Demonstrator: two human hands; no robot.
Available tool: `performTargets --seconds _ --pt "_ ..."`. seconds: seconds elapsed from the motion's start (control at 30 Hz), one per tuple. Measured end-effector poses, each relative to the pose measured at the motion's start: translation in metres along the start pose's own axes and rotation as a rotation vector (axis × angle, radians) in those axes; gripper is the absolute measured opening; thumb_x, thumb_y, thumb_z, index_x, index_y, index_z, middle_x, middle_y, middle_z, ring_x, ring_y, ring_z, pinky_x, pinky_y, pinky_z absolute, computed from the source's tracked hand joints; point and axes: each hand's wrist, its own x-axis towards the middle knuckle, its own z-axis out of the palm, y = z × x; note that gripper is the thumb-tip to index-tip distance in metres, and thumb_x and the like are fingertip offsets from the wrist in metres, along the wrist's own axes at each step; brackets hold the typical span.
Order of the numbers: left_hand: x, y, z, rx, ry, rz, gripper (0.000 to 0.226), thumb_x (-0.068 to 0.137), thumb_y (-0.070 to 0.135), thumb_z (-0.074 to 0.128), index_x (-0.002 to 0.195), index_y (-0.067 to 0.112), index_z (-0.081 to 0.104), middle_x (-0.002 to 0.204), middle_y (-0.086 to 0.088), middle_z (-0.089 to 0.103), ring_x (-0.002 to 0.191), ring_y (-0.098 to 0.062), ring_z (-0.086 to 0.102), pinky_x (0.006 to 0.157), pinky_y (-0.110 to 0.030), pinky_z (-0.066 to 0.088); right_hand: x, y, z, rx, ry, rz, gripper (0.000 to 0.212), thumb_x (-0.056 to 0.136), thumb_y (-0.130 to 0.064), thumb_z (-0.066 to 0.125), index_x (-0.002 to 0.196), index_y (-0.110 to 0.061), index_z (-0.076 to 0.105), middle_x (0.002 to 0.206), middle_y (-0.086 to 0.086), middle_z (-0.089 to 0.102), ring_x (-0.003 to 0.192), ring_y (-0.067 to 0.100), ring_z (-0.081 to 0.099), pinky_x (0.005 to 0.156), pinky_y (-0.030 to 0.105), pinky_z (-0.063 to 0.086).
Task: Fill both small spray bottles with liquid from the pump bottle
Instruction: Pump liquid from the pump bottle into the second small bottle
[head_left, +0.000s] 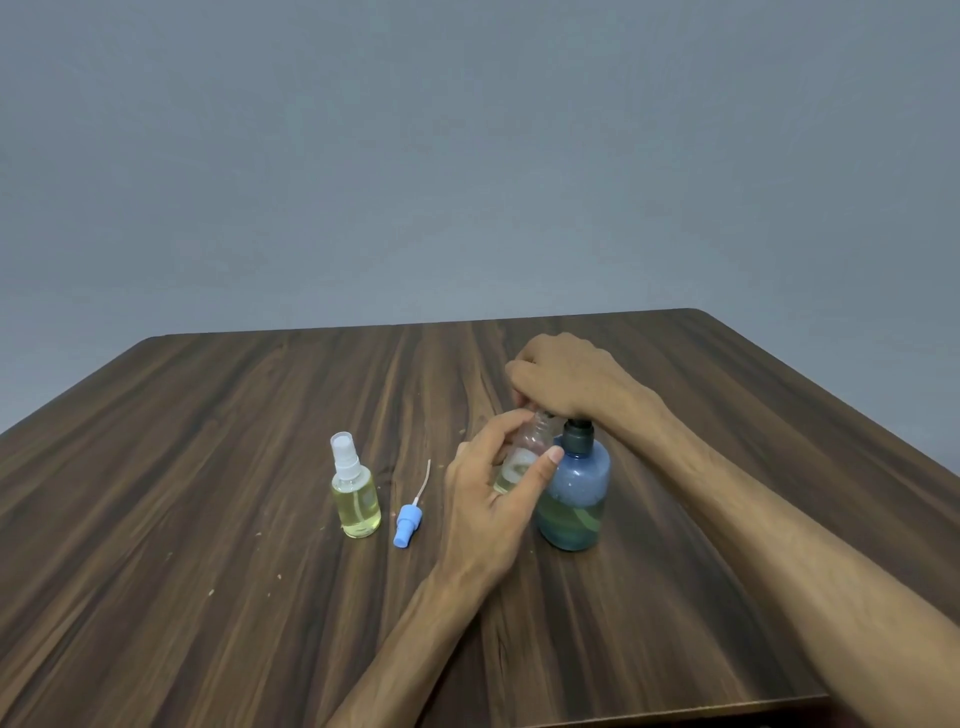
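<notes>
A blue translucent pump bottle (574, 493) stands on the wooden table (208, 467), about a third full of liquid. My right hand (566, 382) lies on top of its pump head, fingers curled down over the spout. My left hand (493, 499) grips a small clear spray bottle (524, 452) with no cap, held tilted with its open neck under the spout; a little yellowish liquid shows at its bottom. A second small spray bottle (356, 496) with a white sprayer stands to the left, filled with yellow liquid. A blue sprayer cap (408, 522) with its thin tube lies between them.
Small crumbs are scattered on the table near the bottles. The table's rounded far edge meets a plain grey wall (467, 156). The near right table edge is at the lower right.
</notes>
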Motion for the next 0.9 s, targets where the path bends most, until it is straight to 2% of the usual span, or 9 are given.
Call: performTargets --seconds 0.1,0.2,0.33,0.5,0.63,0.8,0.9 --pt "-0.0004 0.0007 -0.0003 0.006 0.004 -0.012 0.034 0.095 0.044 0.074 0.122 0.023 0.073 0.108 0.006 0.079 0.105 -0.024 0.075 0.094 -0.058 0.058 -0.0012 -0.0019 0.0002 -0.022 -0.008 0.002 0.037 0.093 -0.032 0.049 0.083 -0.013 0.078 0.079 0.002 0.076 0.073 0.021 0.065 0.064 0.034 0.044" --pt "-0.0013 -0.0003 0.0 0.009 0.006 -0.001 0.034 0.096 0.044 0.075 0.122 0.024 0.072 0.107 0.005 0.079 0.104 -0.025 0.075 0.093 -0.059 0.058 -0.001 -0.0011 -0.0035 0.014 0.057 -0.015 0.04 0.089 -0.037 0.045 0.08 -0.013 0.076 0.076 0.0 0.077 0.076 0.023 0.07 0.072 0.036 0.053" --pt "-0.0003 -0.0002 -0.0001 0.012 0.0 -0.005 0.034 0.096 0.043 0.075 0.123 0.023 0.073 0.108 0.005 0.079 0.105 -0.024 0.075 0.093 -0.058 0.058 -0.0013 -0.0005 0.0022 0.0 -0.039 0.009 0.038 0.095 -0.032 0.049 0.088 -0.01 0.078 0.084 0.005 0.077 0.07 0.02 0.062 0.063 0.034 0.046" --pt "-0.0005 -0.0008 -0.0002 0.003 0.006 -0.007 0.035 0.096 0.045 0.075 0.123 0.022 0.072 0.107 0.002 0.08 0.104 -0.027 0.076 0.093 -0.058 0.058 -0.001 -0.0004 -0.0045 0.032 0.086 -0.02 0.036 0.092 -0.033 0.048 0.079 -0.012 0.075 0.077 0.001 0.077 0.076 0.024 0.069 0.072 0.035 0.052" --pt "-0.0006 -0.0002 -0.0002 -0.003 0.0 -0.004 0.036 0.096 0.042 0.074 0.123 0.02 0.073 0.108 0.003 0.079 0.105 -0.025 0.076 0.093 -0.056 0.059 -0.0013 0.0001 0.0028 0.021 -0.027 0.018 0.035 0.094 -0.032 0.05 0.084 -0.012 0.078 0.082 0.004 0.077 0.072 0.02 0.065 0.066 0.035 0.049" --pt "-0.0012 -0.0004 -0.0002 -0.014 0.002 0.002 0.035 0.096 0.042 0.075 0.123 0.02 0.072 0.106 0.001 0.079 0.103 -0.027 0.076 0.09 -0.057 0.059 -0.0007 -0.0008 -0.0028 0.025 0.084 -0.024 0.037 0.092 -0.033 0.048 0.081 -0.011 0.076 0.075 0.002 0.077 0.075 0.024 0.071 0.069 0.034 0.052" --pt "-0.0004 0.0007 0.0002 -0.015 -0.004 0.005 0.033 0.097 0.042 0.074 0.123 0.022 0.072 0.107 0.003 0.079 0.103 -0.026 0.076 0.092 -0.059 0.058 0.001 0.0009 0.0005 0.045 -0.04 0.005 0.033 0.092 -0.03 0.051 0.074 -0.017 0.076 0.078 0.0 0.078 0.073 0.021 0.068 0.066 0.034 0.049"
